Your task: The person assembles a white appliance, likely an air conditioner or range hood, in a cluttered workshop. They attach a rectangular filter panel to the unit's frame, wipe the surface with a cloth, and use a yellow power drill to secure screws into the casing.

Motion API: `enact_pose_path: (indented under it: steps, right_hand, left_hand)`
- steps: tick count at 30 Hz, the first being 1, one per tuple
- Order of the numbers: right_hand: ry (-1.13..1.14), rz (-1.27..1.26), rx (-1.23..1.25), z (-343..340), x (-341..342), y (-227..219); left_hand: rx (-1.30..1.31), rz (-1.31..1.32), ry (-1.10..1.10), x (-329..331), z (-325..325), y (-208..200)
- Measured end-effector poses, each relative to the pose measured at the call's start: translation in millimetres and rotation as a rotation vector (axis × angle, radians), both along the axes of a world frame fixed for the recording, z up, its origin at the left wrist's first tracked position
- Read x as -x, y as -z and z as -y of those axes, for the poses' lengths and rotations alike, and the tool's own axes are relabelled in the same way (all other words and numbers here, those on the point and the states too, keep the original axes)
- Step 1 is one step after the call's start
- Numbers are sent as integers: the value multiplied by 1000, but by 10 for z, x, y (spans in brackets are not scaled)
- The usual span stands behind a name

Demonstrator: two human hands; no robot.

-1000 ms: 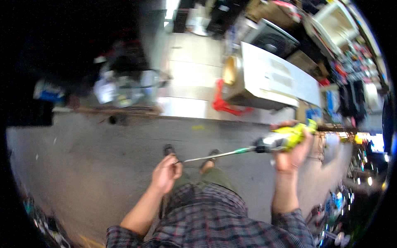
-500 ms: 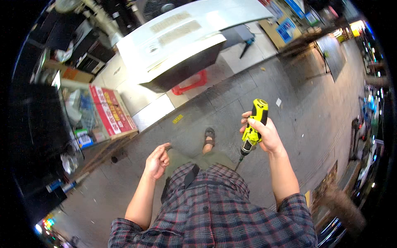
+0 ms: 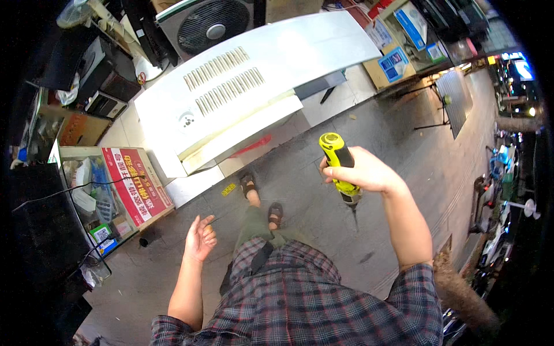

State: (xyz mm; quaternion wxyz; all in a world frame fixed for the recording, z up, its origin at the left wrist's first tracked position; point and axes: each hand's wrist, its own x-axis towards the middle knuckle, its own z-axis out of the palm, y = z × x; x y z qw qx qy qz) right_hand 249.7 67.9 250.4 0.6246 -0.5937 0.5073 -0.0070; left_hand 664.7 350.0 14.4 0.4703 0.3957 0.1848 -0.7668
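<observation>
In my right hand [image 3: 363,169] is a yellow-green and black cordless drill [image 3: 336,154], gripped around its handle. Its thin bit points down toward the floor. My left hand [image 3: 201,237] hangs in the air by my left leg, holding nothing; the index finger is stretched out and the others are loosely curled. Ahead of both hands stands a large white metal casing [image 3: 271,63] with two rows of slots and a small round patch of holes near its left end. Neither hand touches it.
At the left is a glass-topped counter [image 3: 107,190] with a red and white printed sign. A box fan [image 3: 213,29] stands behind the casing. To the right are a wooden counter [image 3: 389,63], a grey panel on a stand [image 3: 454,104] and parked motorbikes. Dark grey paving [image 3: 323,271] lies underfoot.
I have stepped forward, and both feet now show. The white casing appears farther left and its slots are sharper. My right hand has raised and turned the drill; my left hand has shifted left.
</observation>
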Motion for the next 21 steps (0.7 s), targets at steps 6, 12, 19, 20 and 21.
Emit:
enact_pose_path:
  steps: [6,12,19,20,21]
  right_hand:
    - [-677,-197,427,1319,-771,-336]
    - [-927,-493,378,2734,-1725,-59]
    - [-1022,-530,527,3889,-2654,598]
    - [-1009,-560,478,3935,-2738,650]
    - [-1049,-606,433,3974,-2849,651]
  left_hand:
    - [-63,-176,-197,34,720,-82]
    - [-176,-209,-412,51,1280,75]
    - [-105,-54,-605,206,1721,-9]
    - [-132,-46,-642,213,1749,-56]
    - [-150,-37,-682,224,1791,-82]
